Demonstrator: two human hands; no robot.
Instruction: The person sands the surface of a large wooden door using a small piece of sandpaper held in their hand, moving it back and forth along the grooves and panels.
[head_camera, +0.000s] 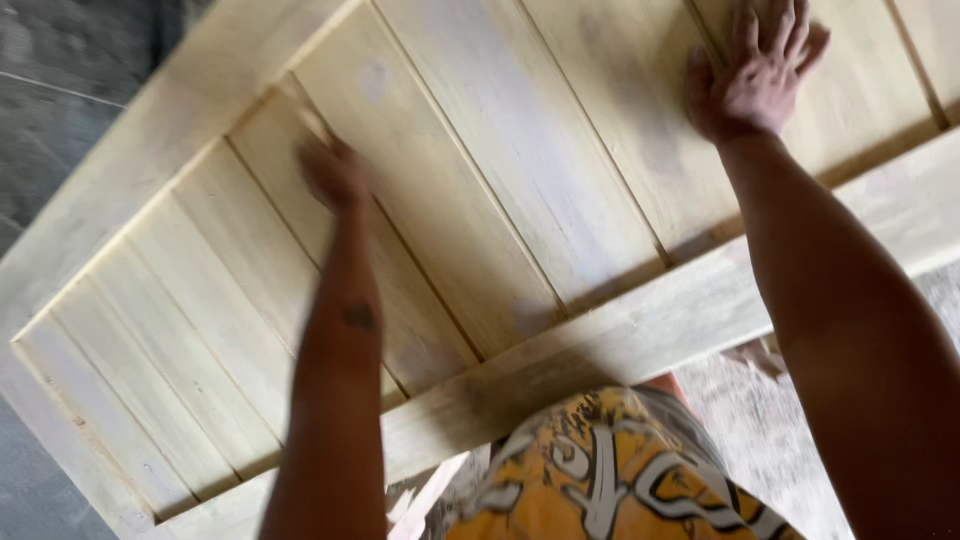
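Shirt: an orange and yellow patterned shirt (610, 470) fills the bottom edge, closest to the camera.
Ground: pale, dusty floor (790, 440) shows to the right below the panel; dark grey floor (60, 90) lies at upper left.
Frame rail: the wooden panel's near rail (640, 330) runs slantwise just above the shirt.
Wooden panel: a pale wooden panel (480, 170) of grooved boards inside a frame, spanning nearly the whole view.
Left hand: the left hand (335, 172) rests on a board near the panel's middle; it is blurred, so I cannot tell whether it is closed or flat.
Right hand: the right hand (758, 70) lies open, fingers spread, pressed flat on the boards at upper right.
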